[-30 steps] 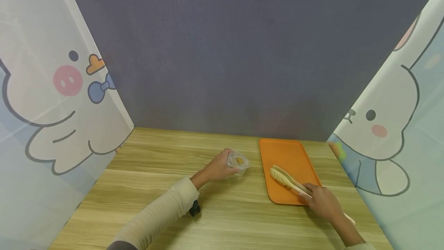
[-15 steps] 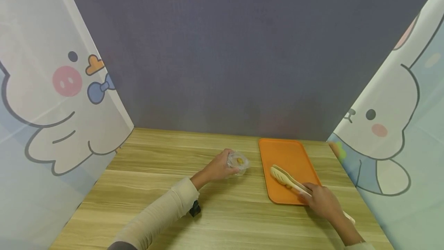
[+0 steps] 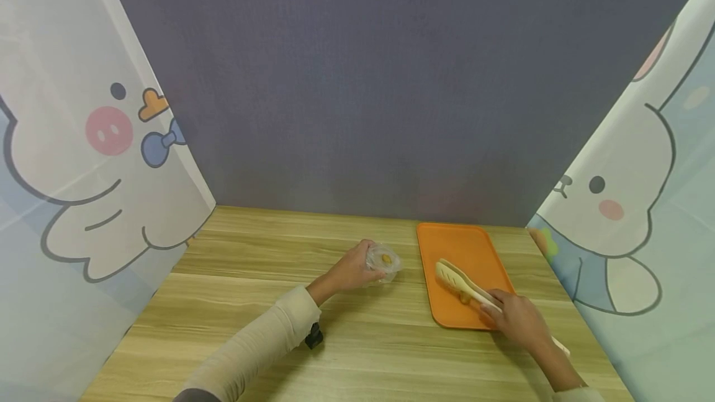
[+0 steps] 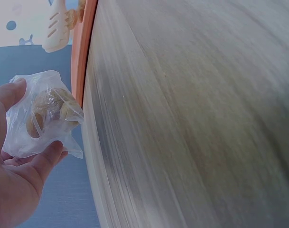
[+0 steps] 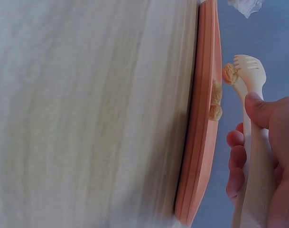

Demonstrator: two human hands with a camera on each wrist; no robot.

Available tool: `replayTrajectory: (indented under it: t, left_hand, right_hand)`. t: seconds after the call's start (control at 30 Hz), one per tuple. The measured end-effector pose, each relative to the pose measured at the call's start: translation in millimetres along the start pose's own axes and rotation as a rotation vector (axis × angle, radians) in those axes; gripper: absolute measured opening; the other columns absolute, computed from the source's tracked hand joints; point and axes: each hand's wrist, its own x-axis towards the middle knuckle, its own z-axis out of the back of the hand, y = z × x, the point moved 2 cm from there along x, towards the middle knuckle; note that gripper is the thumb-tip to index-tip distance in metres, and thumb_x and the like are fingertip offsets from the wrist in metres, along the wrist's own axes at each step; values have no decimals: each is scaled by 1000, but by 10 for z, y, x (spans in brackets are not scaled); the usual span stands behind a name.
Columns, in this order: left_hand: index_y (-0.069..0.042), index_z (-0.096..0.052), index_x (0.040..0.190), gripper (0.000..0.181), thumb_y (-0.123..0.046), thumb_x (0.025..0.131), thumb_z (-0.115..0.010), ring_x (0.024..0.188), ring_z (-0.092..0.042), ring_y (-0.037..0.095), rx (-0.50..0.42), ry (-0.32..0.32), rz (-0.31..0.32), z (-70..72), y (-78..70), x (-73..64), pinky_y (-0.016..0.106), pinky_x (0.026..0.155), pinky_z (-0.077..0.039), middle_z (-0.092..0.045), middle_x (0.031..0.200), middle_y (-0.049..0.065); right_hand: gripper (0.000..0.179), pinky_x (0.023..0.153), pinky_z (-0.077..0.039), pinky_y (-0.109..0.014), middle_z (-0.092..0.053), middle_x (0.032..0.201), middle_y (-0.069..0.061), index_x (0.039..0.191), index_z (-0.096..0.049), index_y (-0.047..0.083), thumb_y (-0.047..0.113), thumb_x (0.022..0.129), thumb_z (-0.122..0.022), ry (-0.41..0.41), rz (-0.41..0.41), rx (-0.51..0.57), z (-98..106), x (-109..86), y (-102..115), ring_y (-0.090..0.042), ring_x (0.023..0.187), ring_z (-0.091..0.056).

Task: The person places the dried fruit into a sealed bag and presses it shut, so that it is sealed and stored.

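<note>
My left hand (image 3: pixel 354 267) holds a clear plastic bag (image 4: pixel 21 135) by its sides, thumb and fingers spread round it, above the table. Inside the bag are round, tan, wrinkled nuts (image 4: pixel 49 107) that look like walnuts. My right hand (image 3: pixel 521 321) grips cream tongs (image 5: pixel 258 156) with slotted heads, thumb on one arm and fingers curled round the other. The tongs reach over the orange tray (image 3: pixel 455 244). A nut (image 5: pixel 229 74) is at the tongs' heads, and more nuts (image 5: pixel 215 113) lie on the tray just below.
The wood-grain table (image 3: pixel 251 247) ends at a dark grey back panel (image 3: pixel 357 92). Cartoon-printed sheets stand at the left and right sides. A small black object (image 3: pixel 314 335) shows beneath the left forearm.
The tongs' heads have risen slightly and their arms stand closer together in the head view. A nut beneath them on the tray shows more clearly. The left hand and bag stay in place.
</note>
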Motion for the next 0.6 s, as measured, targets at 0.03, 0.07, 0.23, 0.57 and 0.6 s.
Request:
replayTrajectory:
  t: [0.03,0.07,0.23,0.57,0.6]
  left_hand:
    - [-3,-44,143,72,-35,89,-79,100,-61,15,1,-1,-1,0,-2,1,33,85,-52,-63,121,9]
    - [-3,-44,143,72,-34,89,-79,99,-61,15,2,-1,-1,-1,-1,2,33,85,-52,-63,120,9]
    - [-3,-44,143,71,-35,90,-79,99,-61,15,10,0,3,-4,-7,1,33,85,-52,-63,120,8]
    - [-4,-43,143,71,-35,91,-78,98,-60,14,3,5,3,-7,-9,2,33,84,-52,-62,120,8]
    - [-4,-43,143,71,-35,91,-78,98,-60,14,0,6,3,-7,-9,1,33,84,-52,-62,120,8]
  right_hand:
    - [33,57,-49,-39,-72,79,-4,114,-73,3,28,92,-75,-4,2,2,0,5,0,-14,63,-59]
    - [32,57,-48,-38,-71,78,-3,114,-73,3,27,93,-75,-7,4,2,-1,11,-1,-13,62,-57]
    - [31,57,-49,-38,-71,77,-1,112,-73,4,29,94,-74,-28,12,-1,8,45,14,-12,61,-58]
    - [36,56,-46,-35,-71,77,-3,116,-73,1,30,94,-74,-51,27,25,53,140,88,-10,59,-53]
    - [36,56,-47,-36,-72,78,-3,116,-73,1,30,94,-74,-50,28,26,60,146,98,-10,59,-54]
